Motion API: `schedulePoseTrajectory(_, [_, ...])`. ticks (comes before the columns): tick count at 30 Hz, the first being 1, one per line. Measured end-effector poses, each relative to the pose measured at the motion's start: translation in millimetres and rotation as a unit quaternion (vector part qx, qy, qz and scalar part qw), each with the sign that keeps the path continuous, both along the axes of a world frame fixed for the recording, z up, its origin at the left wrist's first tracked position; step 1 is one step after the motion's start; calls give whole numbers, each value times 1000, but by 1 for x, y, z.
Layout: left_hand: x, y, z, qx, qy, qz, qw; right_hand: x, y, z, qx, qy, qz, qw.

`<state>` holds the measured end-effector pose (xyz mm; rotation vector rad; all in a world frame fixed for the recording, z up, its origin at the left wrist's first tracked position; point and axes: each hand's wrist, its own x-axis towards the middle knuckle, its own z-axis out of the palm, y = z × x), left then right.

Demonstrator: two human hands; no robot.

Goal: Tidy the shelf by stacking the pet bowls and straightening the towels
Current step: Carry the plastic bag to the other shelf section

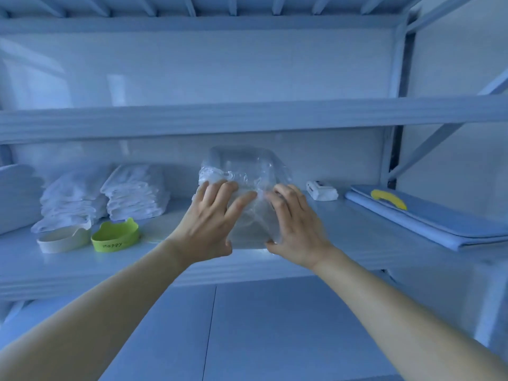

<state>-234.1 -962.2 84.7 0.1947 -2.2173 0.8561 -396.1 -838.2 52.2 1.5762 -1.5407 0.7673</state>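
My left hand (pixel 211 224), right hand (pixel 294 226) grip wrapped pack (pixel 242 166) at shelf (pixel 357 229) edge; slippery wrap, may drop.

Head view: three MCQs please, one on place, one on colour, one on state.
1. Where is the green bowl?
A. On the top shelf
B. In front of the towel stacks, right of the cream bowl
C. Inside the cream bowl

2. What colour is the handle on the blue pad?
A. Red
B. White
C. Yellow

3. How do the two bowls stand?
A. Side by side, not stacked
B. Nested one in the other
C. Upside down

Answers:
1 B: it sits near the shelf's front edge, below the towels and just right of the cream one.
2 C: the curved piece shows yellow against the blue.
3 A: each bowl's open rim shows separately, facing up.
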Motion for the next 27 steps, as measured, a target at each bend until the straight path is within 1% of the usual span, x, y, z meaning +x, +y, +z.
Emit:
schedulePoseTrajectory(5, [-83, -5, 10, -12, 0, -53, 999, -70, 10, 9, 8, 8, -70, 998])
schedulePoseTrajectory(9, [-154, -12, 17, 0, -11, -92, 996, -123, 14, 18, 28, -7, -129, 991])
schedulePoseTrajectory(16, [-263, -27, -5, 64, -31, -143, 987, -210, 17, 6, 80, -22, -217, 973])
schedulePoseTrajectory(20, [-302, -28, -30, 92, -65, -144, 983, -250, 17, -16, 130, -44, -221, 966])
schedulePoseTrajectory(22, [-315, -27, -41, 97, -62, -134, 984, -267, 15, -26, 140, -32, -216, 966])
schedulePoseTrajectory(25, [-328, -23, -54, 106, -44, -91, 989, -289, 10, -33, 132, -21, -178, 975])
schedulePoseTrajectory(27, [-331, -21, -61, 108, -51, -54, 991, -305, 4, -40, 151, -17, -144, 978])
